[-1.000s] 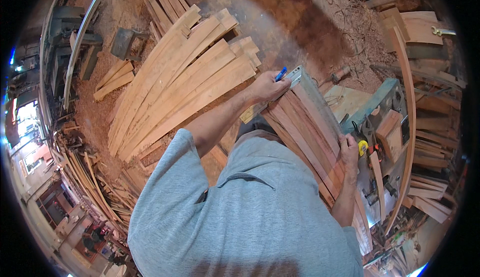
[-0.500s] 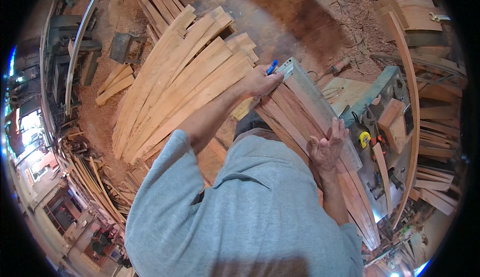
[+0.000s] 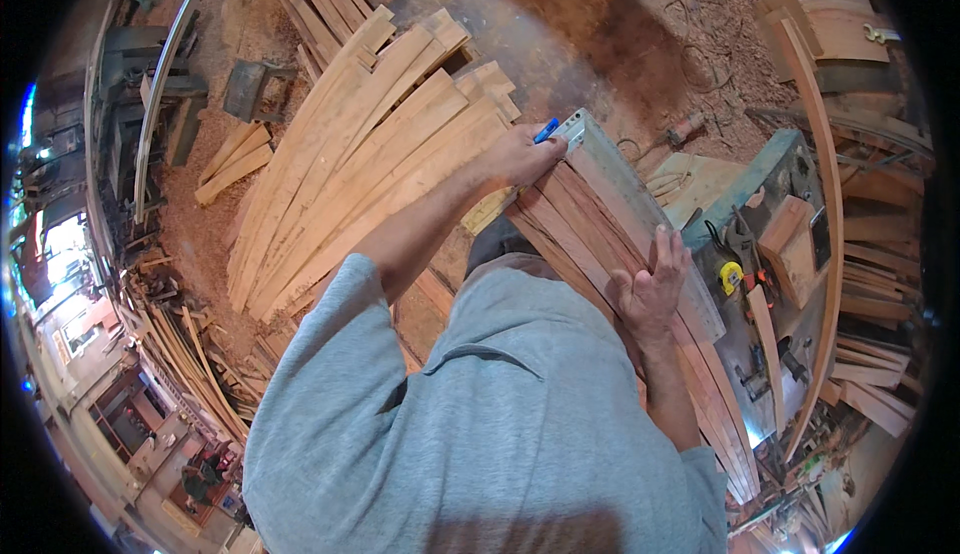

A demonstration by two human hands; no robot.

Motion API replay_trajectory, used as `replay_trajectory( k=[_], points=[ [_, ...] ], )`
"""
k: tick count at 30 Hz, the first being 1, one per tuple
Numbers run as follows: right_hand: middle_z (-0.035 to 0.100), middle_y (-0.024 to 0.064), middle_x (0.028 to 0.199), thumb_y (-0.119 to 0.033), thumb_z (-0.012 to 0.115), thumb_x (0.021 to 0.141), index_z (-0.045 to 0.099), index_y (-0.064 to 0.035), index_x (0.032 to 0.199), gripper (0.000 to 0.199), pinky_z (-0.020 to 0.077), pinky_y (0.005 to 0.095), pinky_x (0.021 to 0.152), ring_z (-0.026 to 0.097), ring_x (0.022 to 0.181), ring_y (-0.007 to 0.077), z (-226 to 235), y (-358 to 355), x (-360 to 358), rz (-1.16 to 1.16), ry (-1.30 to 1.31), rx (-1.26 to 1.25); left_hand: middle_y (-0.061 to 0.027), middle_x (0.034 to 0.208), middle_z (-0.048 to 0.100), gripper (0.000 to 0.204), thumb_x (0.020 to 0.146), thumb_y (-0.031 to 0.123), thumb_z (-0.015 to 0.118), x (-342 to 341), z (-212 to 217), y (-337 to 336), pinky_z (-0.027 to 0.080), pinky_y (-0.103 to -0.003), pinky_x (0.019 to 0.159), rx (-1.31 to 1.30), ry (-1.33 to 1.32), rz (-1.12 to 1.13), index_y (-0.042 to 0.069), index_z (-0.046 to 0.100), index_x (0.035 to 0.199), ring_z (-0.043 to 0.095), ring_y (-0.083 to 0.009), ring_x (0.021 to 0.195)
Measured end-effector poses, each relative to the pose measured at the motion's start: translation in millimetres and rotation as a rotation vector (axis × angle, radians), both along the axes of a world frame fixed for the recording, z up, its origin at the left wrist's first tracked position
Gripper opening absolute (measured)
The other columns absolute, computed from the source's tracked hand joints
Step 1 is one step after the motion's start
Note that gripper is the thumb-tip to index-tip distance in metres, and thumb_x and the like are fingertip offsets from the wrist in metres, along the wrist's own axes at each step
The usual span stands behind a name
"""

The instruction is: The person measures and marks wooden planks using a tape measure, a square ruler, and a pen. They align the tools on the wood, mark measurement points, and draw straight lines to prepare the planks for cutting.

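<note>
My left hand (image 3: 525,157) is closed at the far end of a row of reddish wooden boards (image 3: 575,219). A blue pen (image 3: 546,131) sticks up between its fingers. Right beside those fingers is the end of a long flat metal straightedge (image 3: 640,194) with small holes, lying along the boards' right side. My right hand (image 3: 655,284) rests over the boards and the straightedge's edge, fingers stretched out and thumb apart, gripping nothing. The undersides of the left fingers are hidden.
Curved pale planks (image 3: 380,164) are fanned out at the left. To the right, a metal work surface holds a yellow tape measure (image 3: 731,276), dark-handled pliers (image 3: 722,244) and a wooden block (image 3: 790,229). A long curved strip (image 3: 826,194) stands beyond. Shavings cover the floor.
My right hand has shifted slightly to the left, its fingers a little closer together. The left hand, pen and straightedge stay almost where they were.
</note>
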State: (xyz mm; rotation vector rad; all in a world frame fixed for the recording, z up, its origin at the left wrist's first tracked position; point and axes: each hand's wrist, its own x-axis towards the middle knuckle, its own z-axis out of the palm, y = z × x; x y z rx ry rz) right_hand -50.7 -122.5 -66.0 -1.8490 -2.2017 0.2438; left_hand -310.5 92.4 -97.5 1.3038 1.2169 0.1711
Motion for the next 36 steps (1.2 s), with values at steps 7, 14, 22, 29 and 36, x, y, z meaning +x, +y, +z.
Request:
replay_trajectory(
  k=[7,14,22,29,36],
  points=[
    [0.029,0.0201,0.161,-0.045,0.089,0.069,0.041,-0.0131,0.137,0.089,0.0270,0.0638,0.118,0.028,0.149,0.0443,12.8,7.5,3.8,0.058,0.184,-0.102,-0.0053,0.081,0.065,0.046,0.100,0.050,0.059,-0.1,3.7,1.2,0.049,-0.034,0.075,0.002,0.037,0.002,0.006,0.070,0.099,0.060,-0.0169,0.079],
    [0.027,0.0219,0.162,-0.036,0.093,0.063,0.039,-0.0127,0.138,0.095,0.0277,0.0631,0.117,0.026,0.149,0.0454,21.8,16.1,-6.9,-0.024,0.241,-0.174,-0.0035,0.079,0.064,0.047,0.100,0.051,0.059,-1.2,0.3,-3.5,0.049,-0.034,0.073,0.008,0.005,0.021,0.005,0.068,0.094,0.059,-0.0147,0.079],
    [0.025,0.0225,0.163,-0.036,0.094,0.062,0.039,-0.0156,0.145,0.102,0.0262,0.0615,0.118,0.023,0.151,0.0449,11.6,7.9,-5.2,-0.051,0.218,-0.204,-0.0009,0.077,0.062,0.045,0.101,0.049,0.058,0.6,4.9,-5.2,0.048,-0.032,0.069,-0.059,0.026,0.031,0.007,0.067,0.090,0.057,-0.0121,0.074],
    [0.021,0.0253,0.163,-0.044,0.095,0.055,0.053,-0.0179,0.144,0.102,0.0233,0.0601,0.120,0.021,0.150,0.0472,61.4,-62.6,52.0,-0.106,0.054,-0.346,-0.0023,0.076,0.061,0.043,0.100,0.048,0.059,-2.2,11.1,-5.5,0.047,-0.034,0.071,-0.048,-0.039,0.040,0.006,0.067,0.093,0.057,-0.0141,0.075],
    [0.018,0.0321,0.159,-0.054,0.096,0.048,0.035,-0.0085,0.146,0.124,0.0251,0.0648,0.119,0.020,0.146,0.0541,57.8,-174.1,119.6,-0.159,-0.140,-0.485,-0.0009,0.076,0.057,0.042,0.100,0.045,0.058,-4.2,5.1,-3.1,0.046,-0.033,0.071,-0.096,-0.072,0.012,0.005,0.064,0.091,0.052,-0.0115,0.076]
  ],
)
